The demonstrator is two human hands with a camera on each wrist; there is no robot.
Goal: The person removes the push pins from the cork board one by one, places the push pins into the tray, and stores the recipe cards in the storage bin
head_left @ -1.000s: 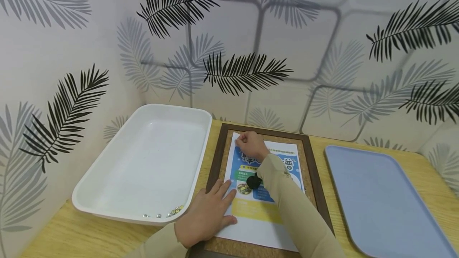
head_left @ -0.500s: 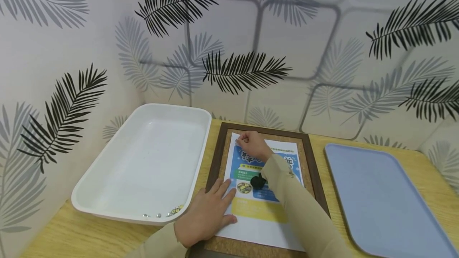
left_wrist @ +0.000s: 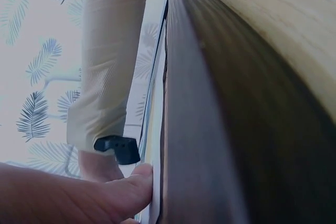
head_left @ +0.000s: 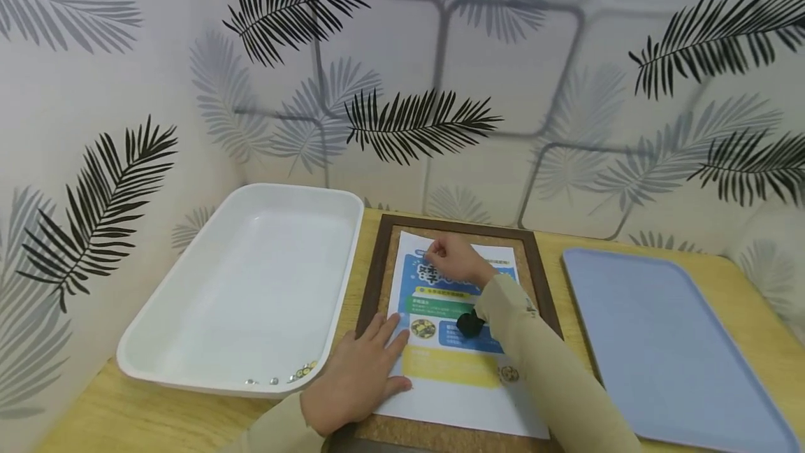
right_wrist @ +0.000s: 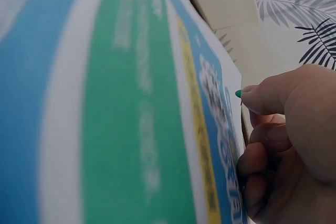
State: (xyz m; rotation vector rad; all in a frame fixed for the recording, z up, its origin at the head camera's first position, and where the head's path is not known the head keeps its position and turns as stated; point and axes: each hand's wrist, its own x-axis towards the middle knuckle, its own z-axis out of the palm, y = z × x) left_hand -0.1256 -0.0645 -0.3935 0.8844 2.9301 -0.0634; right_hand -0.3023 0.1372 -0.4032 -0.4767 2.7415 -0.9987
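Observation:
A printed poster (head_left: 453, 369) in blue, green and yellow lies on a cork board (head_left: 402, 432) with a dark wooden frame (head_left: 371, 285). My left hand (head_left: 358, 376) rests on the poster's left edge, fingers spread, pressing the paper; its thumb (left_wrist: 131, 187) shows against the sheet in the left wrist view. My right hand (head_left: 455, 257) is over the poster's upper left part, near the heading. Between its thumb and index finger it pinches a small green thumbtack (right_wrist: 239, 93), mostly hidden by the fingertips. The other fingers are curled in.
A deep white tray (head_left: 235, 285) stands on the left, with several small silver and yellow tacks (head_left: 304, 370) in its near right corner. To the right lies a flat blue tray (head_left: 666, 341) on the wooden table (head_left: 144, 418). A leaf-patterned wall (head_left: 402, 54) rises behind.
My right hand has shifted a little right, away from the poster's upper left corner, which now shows. The left hand stays pressed in place. The head view has shifted slightly.

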